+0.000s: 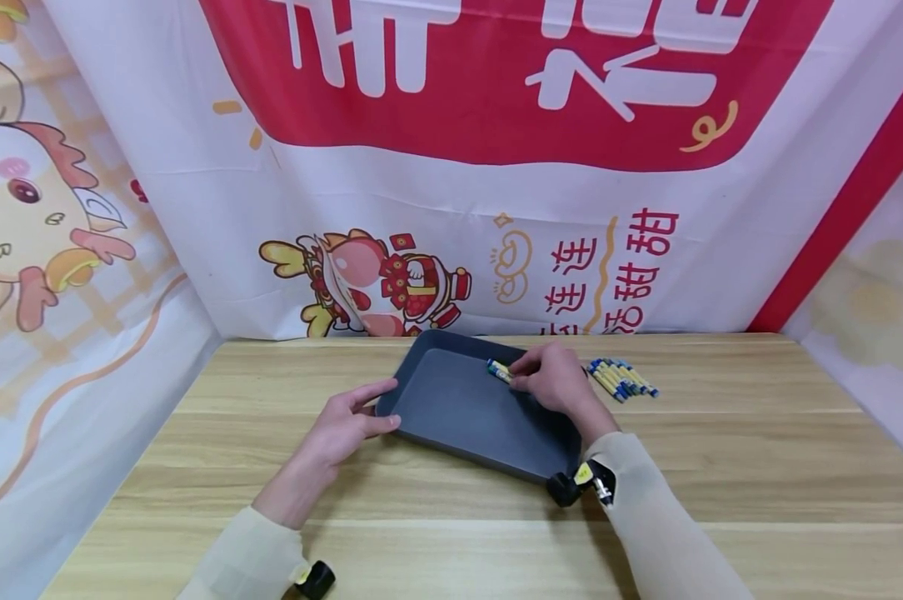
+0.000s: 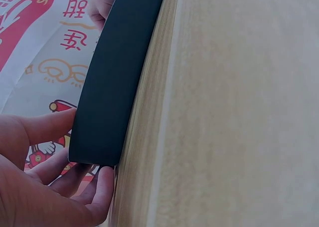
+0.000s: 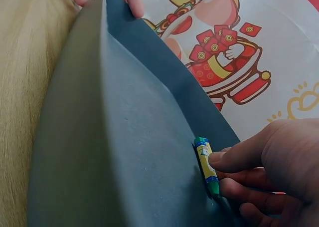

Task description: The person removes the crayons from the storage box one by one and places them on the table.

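A dark grey rectangular tray [image 1: 459,408] sits at an angle on the table. Its left end is held by my left hand [image 1: 346,423], with thumb and fingers spread around the corner; the left wrist view shows the fingers along the tray's outer wall [image 2: 102,87]. Inside the tray, near its far wall, my right hand [image 1: 552,379] pinches a green crayon [image 3: 206,163] with a yellow and blue wrapper. The thumb presses the wrapper, and the crayon lies against the tray floor. In the head view part of this crayon [image 1: 499,371] shows beyond the fingertips.
Several more crayons [image 1: 621,379] with yellow and blue wrappers lie in a row on the wooden table [image 1: 736,467], to the right of the tray. Behind the table hangs a white and red printed cloth [image 1: 436,192]. Small black cameras are strapped to both wrists.
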{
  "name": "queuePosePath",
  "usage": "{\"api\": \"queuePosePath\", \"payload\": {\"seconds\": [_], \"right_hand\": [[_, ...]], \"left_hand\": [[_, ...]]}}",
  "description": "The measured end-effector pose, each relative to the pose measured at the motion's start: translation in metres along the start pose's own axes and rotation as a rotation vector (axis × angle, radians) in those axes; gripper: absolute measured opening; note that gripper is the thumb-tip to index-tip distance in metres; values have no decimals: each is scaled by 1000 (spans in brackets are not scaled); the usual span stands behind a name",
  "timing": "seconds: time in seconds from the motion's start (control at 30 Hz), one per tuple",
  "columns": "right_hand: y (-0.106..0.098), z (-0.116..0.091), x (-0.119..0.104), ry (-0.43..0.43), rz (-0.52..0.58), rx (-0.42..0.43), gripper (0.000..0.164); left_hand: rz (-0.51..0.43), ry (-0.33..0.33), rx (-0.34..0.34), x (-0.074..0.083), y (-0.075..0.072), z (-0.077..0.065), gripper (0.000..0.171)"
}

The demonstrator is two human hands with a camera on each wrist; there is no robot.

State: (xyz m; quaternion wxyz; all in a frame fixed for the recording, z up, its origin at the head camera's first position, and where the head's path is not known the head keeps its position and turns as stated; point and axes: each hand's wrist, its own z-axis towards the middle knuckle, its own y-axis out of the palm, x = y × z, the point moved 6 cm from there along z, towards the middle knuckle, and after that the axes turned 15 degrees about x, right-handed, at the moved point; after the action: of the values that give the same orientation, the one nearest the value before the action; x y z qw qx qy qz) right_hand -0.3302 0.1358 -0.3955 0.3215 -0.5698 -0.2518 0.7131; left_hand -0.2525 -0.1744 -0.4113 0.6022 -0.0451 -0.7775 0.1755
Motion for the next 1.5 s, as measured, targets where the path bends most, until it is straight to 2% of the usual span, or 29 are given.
{"api": "queuePosePath", "payload": {"seconds": [0.37, 0.8, 1.07, 1.5], "right_hand": [[0, -1, -2, -21, -9, 12, 15], [5, -2, -3, -36, -75, 16, 11], [5, -3, -2, -55, -44, 19, 10], [-2, -8, -3, -13, 38, 26, 10]], "left_hand": [[5, -2, 0, 0, 0, 0, 60], [5, -6, -3, 0, 0, 0, 59], [6, -12, 0, 0, 0, 0, 59], [11, -5, -2, 1, 0, 1, 59]]}}
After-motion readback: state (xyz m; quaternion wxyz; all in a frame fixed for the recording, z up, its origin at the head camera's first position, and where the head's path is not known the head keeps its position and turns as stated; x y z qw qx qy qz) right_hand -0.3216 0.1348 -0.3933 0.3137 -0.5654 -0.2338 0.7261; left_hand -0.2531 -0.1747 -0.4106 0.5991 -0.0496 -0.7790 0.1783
